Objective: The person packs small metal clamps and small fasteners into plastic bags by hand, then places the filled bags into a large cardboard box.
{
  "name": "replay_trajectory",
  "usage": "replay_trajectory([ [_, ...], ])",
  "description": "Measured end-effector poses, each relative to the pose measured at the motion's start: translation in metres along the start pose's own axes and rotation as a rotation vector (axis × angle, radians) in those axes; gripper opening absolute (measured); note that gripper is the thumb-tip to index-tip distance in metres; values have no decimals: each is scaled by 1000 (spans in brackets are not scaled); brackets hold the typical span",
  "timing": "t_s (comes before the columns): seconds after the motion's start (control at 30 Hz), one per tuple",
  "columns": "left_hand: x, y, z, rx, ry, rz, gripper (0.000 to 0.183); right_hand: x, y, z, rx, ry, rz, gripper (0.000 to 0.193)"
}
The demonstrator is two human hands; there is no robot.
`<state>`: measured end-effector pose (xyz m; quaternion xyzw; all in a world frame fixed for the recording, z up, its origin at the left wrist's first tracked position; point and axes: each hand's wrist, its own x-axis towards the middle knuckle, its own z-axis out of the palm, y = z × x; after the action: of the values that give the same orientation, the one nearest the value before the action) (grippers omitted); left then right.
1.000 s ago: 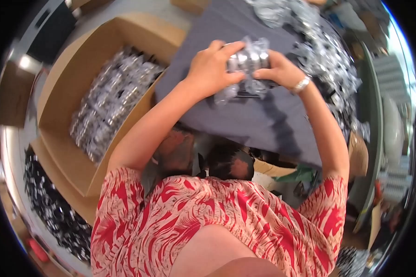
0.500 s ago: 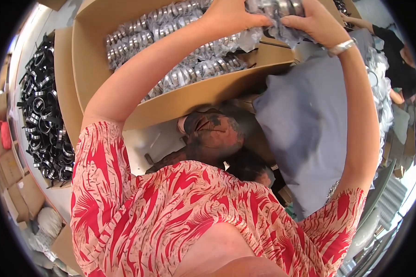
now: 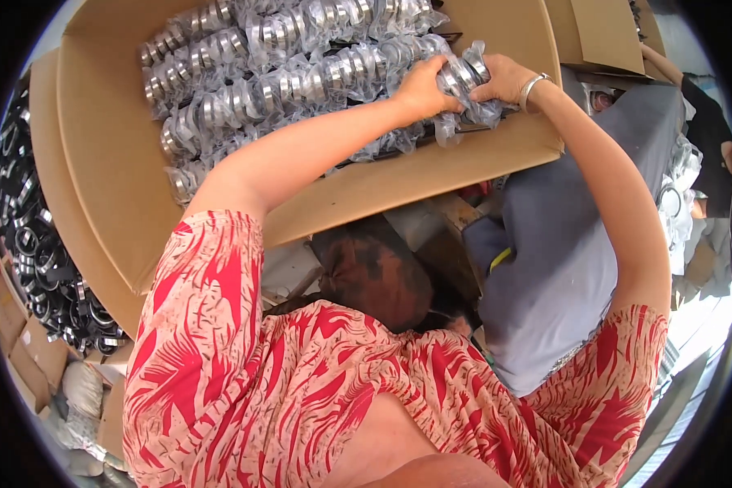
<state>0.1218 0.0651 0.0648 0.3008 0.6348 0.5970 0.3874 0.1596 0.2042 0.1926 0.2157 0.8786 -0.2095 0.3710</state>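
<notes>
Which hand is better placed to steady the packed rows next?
Probably the left hand: it grips the left end of the held rings, close beside the packed rows. The right hand grips their other end, nearer the right wall of the box.

Past the grey cloth [image 3: 557, 260] I see a carton [image 3: 608, 34]; to the cloth's right, someone's black top [image 3: 705, 134]; far to its left, a pale sack [image 3: 83, 389].

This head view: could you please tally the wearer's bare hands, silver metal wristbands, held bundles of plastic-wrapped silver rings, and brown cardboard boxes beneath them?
Left bare hand and right bare hand: 2
Silver metal wristband: 1
Held bundle of plastic-wrapped silver rings: 1
Brown cardboard box beneath: 1
Total: 5
</notes>
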Motion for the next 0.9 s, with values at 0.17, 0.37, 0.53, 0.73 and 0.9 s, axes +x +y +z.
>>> replay_trajectory([
  [0.17, -18, -17, 22, 72, -17, -13, 74, 4, 30, 38, 362, -120, 108, 43],
  [0.37, -29, -12, 31, 204, -87, -185, 76, 8, 37, 54, 452, -190, 234, 37],
  [0.53, -31, 0, 29, 342, -151, -278, 80, 8, 33, 60, 546, -165, 215, 31],
  [0.73, -34, 1, 43, 463, -127, -370, 71, 7, 34, 71, 465, -110, 212, 32],
  [0.9, -35, 10, 45, 624, -187, -375, 65, 8, 43, 75, 559, -186, 269, 30],
])
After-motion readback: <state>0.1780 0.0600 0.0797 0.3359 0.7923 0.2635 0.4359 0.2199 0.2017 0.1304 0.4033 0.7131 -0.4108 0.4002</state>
